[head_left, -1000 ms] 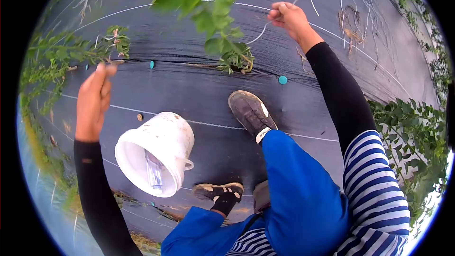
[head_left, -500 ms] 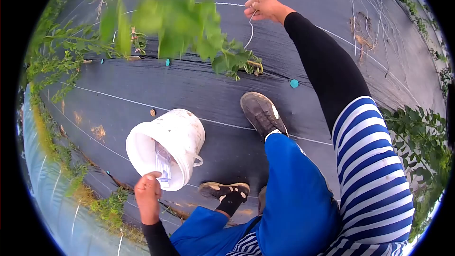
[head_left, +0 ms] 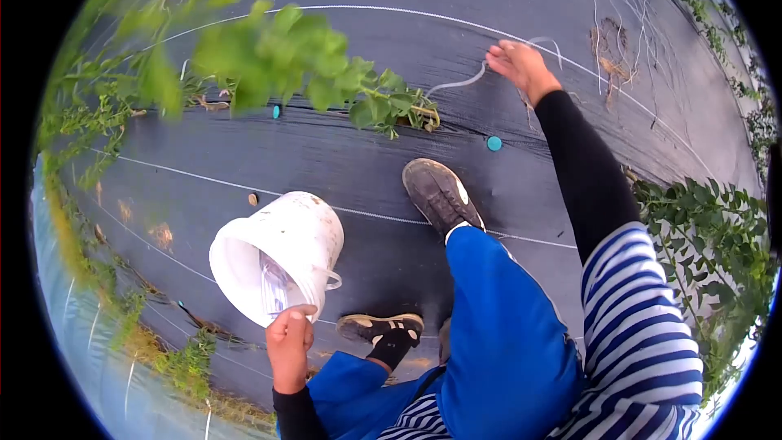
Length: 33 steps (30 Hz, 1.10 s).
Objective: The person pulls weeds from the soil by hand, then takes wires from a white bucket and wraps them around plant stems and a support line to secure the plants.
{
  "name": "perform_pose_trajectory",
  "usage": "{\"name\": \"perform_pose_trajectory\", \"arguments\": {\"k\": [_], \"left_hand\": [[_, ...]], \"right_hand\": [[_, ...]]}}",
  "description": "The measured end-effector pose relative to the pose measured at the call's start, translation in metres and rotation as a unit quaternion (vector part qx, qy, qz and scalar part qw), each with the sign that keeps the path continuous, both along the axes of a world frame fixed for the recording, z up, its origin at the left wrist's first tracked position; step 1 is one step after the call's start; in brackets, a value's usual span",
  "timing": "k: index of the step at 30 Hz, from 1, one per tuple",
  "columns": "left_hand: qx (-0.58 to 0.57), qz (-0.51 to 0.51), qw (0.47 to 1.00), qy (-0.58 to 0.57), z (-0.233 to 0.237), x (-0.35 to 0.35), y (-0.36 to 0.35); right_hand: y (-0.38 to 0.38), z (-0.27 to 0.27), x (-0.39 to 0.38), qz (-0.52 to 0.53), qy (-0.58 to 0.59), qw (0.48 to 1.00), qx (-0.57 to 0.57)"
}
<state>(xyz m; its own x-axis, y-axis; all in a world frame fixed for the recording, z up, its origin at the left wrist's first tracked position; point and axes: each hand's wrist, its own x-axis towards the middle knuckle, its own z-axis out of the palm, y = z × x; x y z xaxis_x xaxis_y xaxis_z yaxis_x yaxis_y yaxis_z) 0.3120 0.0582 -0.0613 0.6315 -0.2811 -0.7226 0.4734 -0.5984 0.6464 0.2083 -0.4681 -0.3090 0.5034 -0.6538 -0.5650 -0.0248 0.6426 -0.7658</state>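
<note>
My right hand (head_left: 523,68) is at the upper right with its fingers pressed together round a thin pale wire (head_left: 458,83). One end of the wire reaches left towards a leafy plant stem (head_left: 393,103); its other end curves beyond the hand and is blurred. My left hand (head_left: 289,352) is at the lower left, fingers curled at the near rim of a white bucket (head_left: 308,228). The bucket is tilted, its mouth facing left and down, and a clear plastic bottle (head_left: 273,283) lies inside it.
Black ground sheet (head_left: 358,155) with white lines lies underfoot. Blurred green leaves hang at the upper left. Loose wires (head_left: 643,24) are at the upper right, and a leafy plant (head_left: 709,236) grows at the right. My shoes (head_left: 440,194) rest on the sheet.
My right hand has moved right and slightly down, and the wire has swung flatter with it. My left hand has shifted right, from beside the bottle to the bucket's near rim.
</note>
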Motion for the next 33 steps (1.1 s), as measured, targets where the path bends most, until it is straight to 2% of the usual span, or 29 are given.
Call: {"name": "perform_pose_trajectory", "arguments": {"k": [4, 6, 8, 10, 14, 16, 18, 20, 22, 24, 25, 26, 28, 30, 31, 32, 33], "left_hand": [[-0.033, 0.018, 0.998, -0.052, 0.032, -0.016, 0.025], [-0.057, 0.037, 0.996, -0.058, 0.042, -0.027, 0.043], [-0.086, 0.05, 0.992, -0.071, 0.048, -0.039, 0.059], [-0.105, 0.055, 0.989, -0.088, 0.054, -0.053, 0.066], [-0.144, 0.046, 0.982, -0.109, 0.066, -0.079, 0.083], [-0.157, 0.041, 0.978, -0.127, 0.073, -0.09, 0.091], [-0.175, 0.027, 0.975, -0.134, 0.074, -0.1, 0.096], [-0.188, 0.062, 0.969, -0.147, 0.075, -0.108, 0.109], [-0.193, 0.066, 0.968, -0.145, 0.076, -0.114, 0.118], [-0.204, 0.117, 0.959, -0.156, 0.075, -0.118, 0.125], [-0.207, 0.119, 0.958, -0.157, 0.074, -0.119, 0.128], [-0.21, 0.133, 0.956, -0.154, 0.073, -0.12, 0.132], [-0.216, 0.148, 0.953, -0.153, 0.073, -0.122, 0.134], [-0.23, 0.163, 0.947, -0.153, 0.075, -0.122, 0.134], [-0.233, 0.166, 0.946, -0.155, 0.076, -0.121, 0.133], [-0.233, 0.166, 0.945, -0.158, 0.076, -0.121, 0.132], [-0.23, 0.166, 0.945, -0.16, 0.078, -0.122, 0.133]], "right_hand": [[0.053, 0.054, -0.066, -0.112, -0.028, 0.99, -0.084], [0.072, 0.03, -0.122, -0.166, 0.007, 0.984, -0.067], [0.114, 0.035, -0.157, -0.107, 0.055, 0.992, -0.048], [0.141, 0.034, -0.175, -0.106, 0.036, 0.993, -0.033], [0.191, 0.059, -0.162, -0.17, 0.022, 0.98, -0.105], [0.2, 0.044, -0.156, -0.198, 0.056, 0.975, -0.084], [0.203, 0.044, -0.155, -0.198, 0.102, 0.975, -0.001], [0.206, 0.048, -0.158, -0.177, 0.115, 0.976, 0.056], [0.22, 0.073, -0.157, 0.01, 0.136, 0.989, 0.062], [0.24, 0.105, -0.161, 0.246, 0.119, 0.961, -0.037], [0.249, 0.129, -0.162, 0.328, 0.141, 0.93, -0.092], [0.253, 0.119, -0.168, 0.33, 0.151, 0.927, -0.1], [0.251, 0.129, -0.186, 0.293, 0.251, 0.922, -0.01], [0.234, 0.08, -0.219, 0.153, 0.288, 0.945, 0.033], [0.221, 0.063, -0.235, 0.034, 0.273, 0.96, 0.045], [0.209, 0.055, -0.248, -0.083, 0.255, 0.962, 0.058], [0.195, 0.063, -0.252, -0.128, 0.242, 0.959, 0.075]]}}
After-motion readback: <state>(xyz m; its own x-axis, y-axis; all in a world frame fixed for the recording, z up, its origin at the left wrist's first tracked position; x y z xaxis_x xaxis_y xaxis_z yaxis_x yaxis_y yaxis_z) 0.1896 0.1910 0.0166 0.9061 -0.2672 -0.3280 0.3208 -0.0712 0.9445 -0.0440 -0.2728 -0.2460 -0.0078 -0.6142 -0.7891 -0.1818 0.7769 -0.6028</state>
